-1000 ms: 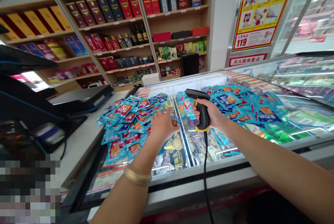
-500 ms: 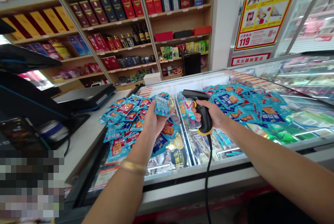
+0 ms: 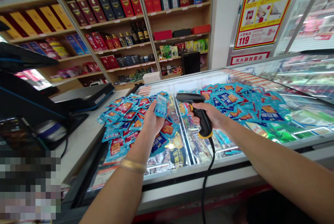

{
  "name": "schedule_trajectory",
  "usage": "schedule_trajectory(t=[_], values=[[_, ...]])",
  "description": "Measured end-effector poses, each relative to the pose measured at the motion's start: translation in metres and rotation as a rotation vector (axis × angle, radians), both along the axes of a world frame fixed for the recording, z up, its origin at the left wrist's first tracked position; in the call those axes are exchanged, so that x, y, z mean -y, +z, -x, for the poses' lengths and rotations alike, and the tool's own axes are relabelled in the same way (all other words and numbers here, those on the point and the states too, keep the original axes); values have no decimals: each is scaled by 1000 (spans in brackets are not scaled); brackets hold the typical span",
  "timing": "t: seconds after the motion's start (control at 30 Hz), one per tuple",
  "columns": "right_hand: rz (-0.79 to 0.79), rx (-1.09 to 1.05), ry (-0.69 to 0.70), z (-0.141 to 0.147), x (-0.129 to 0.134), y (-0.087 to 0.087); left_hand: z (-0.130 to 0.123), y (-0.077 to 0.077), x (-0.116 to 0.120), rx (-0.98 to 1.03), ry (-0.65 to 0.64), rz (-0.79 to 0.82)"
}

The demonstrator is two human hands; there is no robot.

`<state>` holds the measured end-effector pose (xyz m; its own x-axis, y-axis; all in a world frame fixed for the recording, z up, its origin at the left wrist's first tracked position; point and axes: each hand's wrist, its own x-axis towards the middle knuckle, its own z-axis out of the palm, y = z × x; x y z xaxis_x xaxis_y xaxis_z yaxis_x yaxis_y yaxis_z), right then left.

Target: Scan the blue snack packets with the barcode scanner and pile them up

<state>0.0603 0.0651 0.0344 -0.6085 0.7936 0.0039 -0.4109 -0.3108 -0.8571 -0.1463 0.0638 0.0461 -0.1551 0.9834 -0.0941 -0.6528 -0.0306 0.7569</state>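
Observation:
My left hand [image 3: 153, 118] holds up a small blue snack packet [image 3: 161, 106], its printed back facing up. My right hand [image 3: 206, 114] is wrapped round the handle of a black and yellow barcode scanner [image 3: 193, 98], whose head points left toward the packet with a gap between them. From the handle a black cable hangs down. Under and beside my left hand lies a pile of blue packets [image 3: 125, 107] on the glass lid of a freezer. A second pile of blue packets [image 3: 242, 102] spreads out to the right of the scanner.
The freezer's front edge [image 3: 182, 182] runs below my forearms. At the left are a counter [image 3: 86, 137], a flat black device [image 3: 88, 97] and dark checkout equipment. Shelves [image 3: 117, 22] of boxes and bottles stand behind, with a red and yellow poster [image 3: 263, 11] at right.
The scanner in my right hand has moved slightly left and down, closer to the packet. My left hand has tilted the packet a little more upright. The view has shifted slightly.

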Motion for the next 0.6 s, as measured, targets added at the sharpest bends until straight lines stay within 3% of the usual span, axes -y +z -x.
schedule_trajectory(t=[0.6], values=[[15,48,14,0,1,1,-1,-2,-1,-39,-7,8]])
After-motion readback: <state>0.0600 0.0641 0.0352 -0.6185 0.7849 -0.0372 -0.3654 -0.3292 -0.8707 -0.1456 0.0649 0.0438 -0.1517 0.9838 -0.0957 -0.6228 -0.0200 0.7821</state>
